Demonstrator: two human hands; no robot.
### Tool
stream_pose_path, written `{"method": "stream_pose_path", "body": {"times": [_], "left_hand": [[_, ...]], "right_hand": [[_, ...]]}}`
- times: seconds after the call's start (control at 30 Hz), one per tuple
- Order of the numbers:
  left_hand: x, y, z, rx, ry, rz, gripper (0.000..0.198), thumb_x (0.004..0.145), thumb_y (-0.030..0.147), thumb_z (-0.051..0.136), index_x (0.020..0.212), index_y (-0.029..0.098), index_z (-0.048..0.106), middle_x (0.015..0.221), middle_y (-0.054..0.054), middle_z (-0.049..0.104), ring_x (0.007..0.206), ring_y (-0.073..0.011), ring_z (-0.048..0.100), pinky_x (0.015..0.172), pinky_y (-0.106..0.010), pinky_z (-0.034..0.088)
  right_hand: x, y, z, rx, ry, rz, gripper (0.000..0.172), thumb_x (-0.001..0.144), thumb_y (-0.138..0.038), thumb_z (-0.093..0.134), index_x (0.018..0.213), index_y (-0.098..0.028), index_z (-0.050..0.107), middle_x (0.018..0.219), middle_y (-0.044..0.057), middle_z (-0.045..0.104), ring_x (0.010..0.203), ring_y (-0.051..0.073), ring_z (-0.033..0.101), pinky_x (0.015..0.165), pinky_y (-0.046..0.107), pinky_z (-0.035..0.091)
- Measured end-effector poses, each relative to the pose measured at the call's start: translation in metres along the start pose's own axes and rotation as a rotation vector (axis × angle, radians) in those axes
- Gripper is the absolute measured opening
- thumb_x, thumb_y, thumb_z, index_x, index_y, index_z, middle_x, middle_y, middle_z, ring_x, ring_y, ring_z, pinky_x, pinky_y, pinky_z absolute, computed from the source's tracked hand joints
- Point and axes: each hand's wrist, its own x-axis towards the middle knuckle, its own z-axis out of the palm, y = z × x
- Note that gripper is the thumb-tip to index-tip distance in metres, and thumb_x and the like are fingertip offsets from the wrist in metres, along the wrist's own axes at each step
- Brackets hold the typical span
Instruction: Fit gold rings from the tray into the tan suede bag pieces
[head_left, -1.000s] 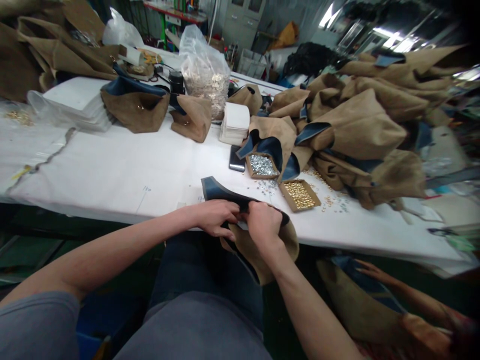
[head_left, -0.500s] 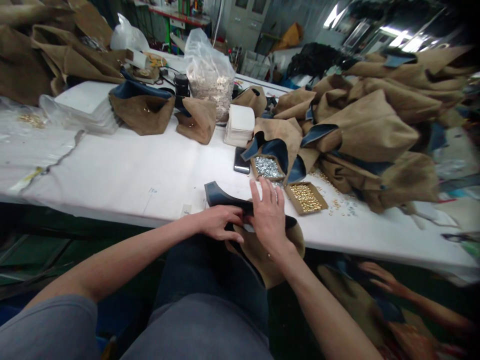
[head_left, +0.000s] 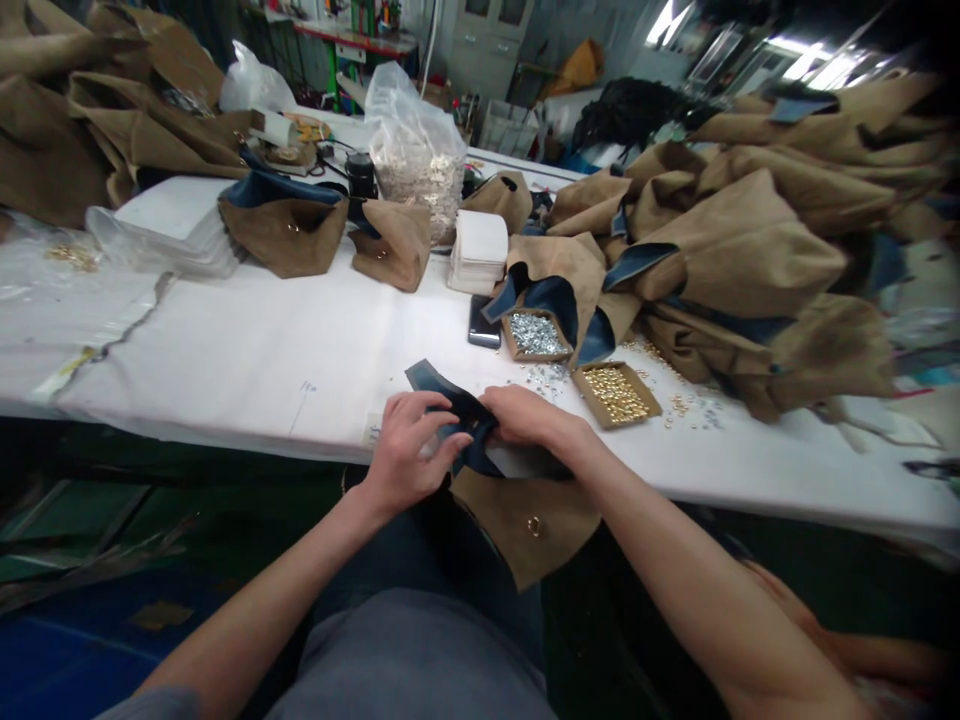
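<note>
A brown suede bag with a dark blue lining hangs over the table's front edge, a small gold-coloured clasp on its outer face. My right hand is closed on the upper edge of the bag, its fingertips partly hidden by the dark flap. Just left of the flap is my left hand, thumb and fingers curved and apart; I see nothing clearly held between them. To the right of my hands stands a box of gold-coloured studs. Behind it is a box of silver-coloured fittings.
The white table carries a black phone, a stack of white pads and a clear plastic bag of small pieces. Brown bags are heaped at right and left. Another person's arm shows at lower right.
My right hand has come down from above the bag and gripped its edge. My left hand has moved left and turned up, fingers spread. The clasp face now shows more fully.
</note>
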Motion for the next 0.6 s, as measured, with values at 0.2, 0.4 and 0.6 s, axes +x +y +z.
{"method": "stream_pose_path", "body": {"times": [0.2,0.4,0.6], "left_hand": [[-0.014,-0.011,-0.017,-0.056,0.072,-0.18,0.01,0.113,0.032,0.076,0.113,0.025,0.081,0.127,-0.009,0.077,0.127,-0.0286,0.072,0.113,-0.049,0.053],[-0.019,-0.012,-0.008,-0.238,0.091,-0.439,0.022,0.115,0.043,0.071,0.109,0.023,0.078,0.119,-0.009,0.077,0.118,-0.0268,0.073,0.106,-0.043,0.057],[-0.02,-0.009,-0.013,-0.444,-0.133,-0.625,0.053,0.112,0.067,0.069,0.135,0.021,0.077,0.137,-0.014,0.08,0.125,-0.032,0.076,0.112,-0.048,0.059]], "right_hand": [[-0.012,-0.001,0.005,0.018,0.051,-0.063,0.021,0.093,-0.013,0.082,0.112,-0.023,0.083,0.109,0.008,0.084,0.102,0.031,0.079,0.076,0.034,0.042],[-0.024,-0.007,0.012,-0.056,0.11,-0.14,0.024,0.088,-0.002,0.073,0.101,-0.022,0.076,0.1,0.008,0.081,0.098,0.031,0.074,0.081,0.036,0.038],[-0.073,0.011,0.026,0.205,0.402,-0.256,0.035,0.077,0.004,0.067,0.101,-0.021,0.073,0.098,0.003,0.076,0.094,0.026,0.07,0.094,0.037,0.044]]}}
